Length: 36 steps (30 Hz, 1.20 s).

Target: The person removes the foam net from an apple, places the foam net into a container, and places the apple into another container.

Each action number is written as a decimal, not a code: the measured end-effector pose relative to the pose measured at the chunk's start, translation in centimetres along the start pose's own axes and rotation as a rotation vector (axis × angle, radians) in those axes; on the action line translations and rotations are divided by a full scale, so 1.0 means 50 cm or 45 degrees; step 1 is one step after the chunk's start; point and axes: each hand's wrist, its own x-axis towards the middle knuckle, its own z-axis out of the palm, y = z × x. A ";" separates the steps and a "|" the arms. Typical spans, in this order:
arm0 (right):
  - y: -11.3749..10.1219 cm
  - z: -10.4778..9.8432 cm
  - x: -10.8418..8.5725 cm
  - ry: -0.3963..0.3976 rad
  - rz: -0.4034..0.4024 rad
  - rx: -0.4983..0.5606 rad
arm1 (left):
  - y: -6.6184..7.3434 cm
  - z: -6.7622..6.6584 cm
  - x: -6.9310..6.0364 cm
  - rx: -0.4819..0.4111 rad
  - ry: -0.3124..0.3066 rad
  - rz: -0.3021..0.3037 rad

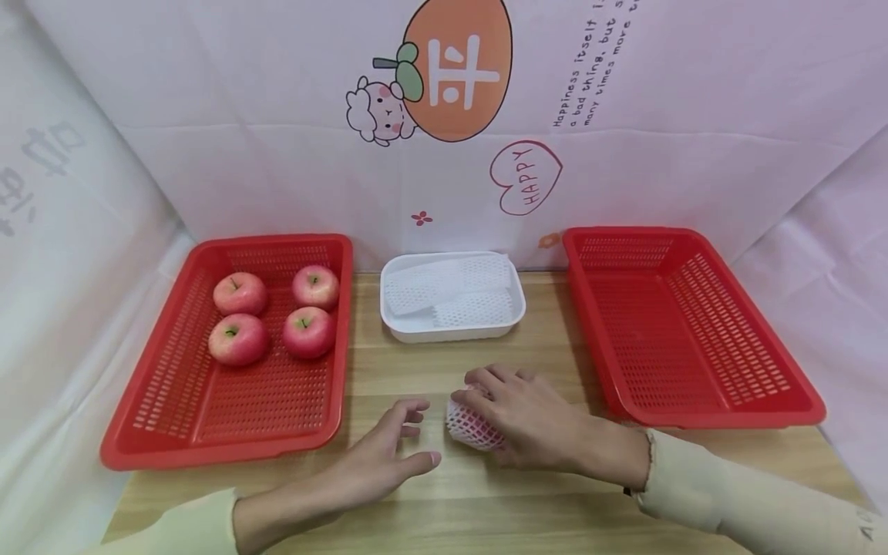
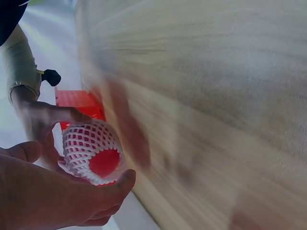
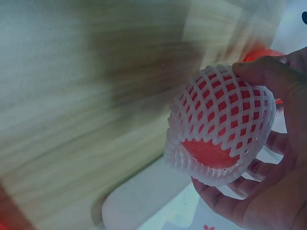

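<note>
My right hand point(image 1: 530, 420) grips a red apple point(image 3: 211, 153) wrapped in a white foam net sleeve point(image 3: 223, 108), over the middle of the table. In the right wrist view the thumb lies on top of the net and the other fingers curl round its far side. One end of the net is open and bare red skin shows there. My left hand point(image 1: 378, 455) is just left of the apple, its fingers spread and apart from it in the head view. The left wrist view shows the netted apple point(image 2: 93, 148) beyond the left fingers.
A red basket point(image 1: 222, 455) with several apples point(image 1: 239, 339) stands at the left. At the back middle is a white tray point(image 1: 451, 337) holding foam net sleeves point(image 1: 479, 308). Another red basket point(image 1: 721, 420) stands at the right. A printed white cloth point(image 1: 291, 169) hangs behind the wooden table point(image 1: 486, 509).
</note>
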 end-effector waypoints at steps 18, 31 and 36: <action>-0.010 0.044 -0.005 -0.018 -0.014 -0.008 | -0.017 0.000 0.012 -0.032 -0.019 -0.076; -0.002 0.053 -0.019 0.007 0.039 0.107 | -0.026 -0.002 0.017 -0.051 -0.032 -0.090; 0.011 0.061 -0.037 0.073 0.159 0.311 | -0.030 -0.002 0.019 -0.049 -0.032 -0.086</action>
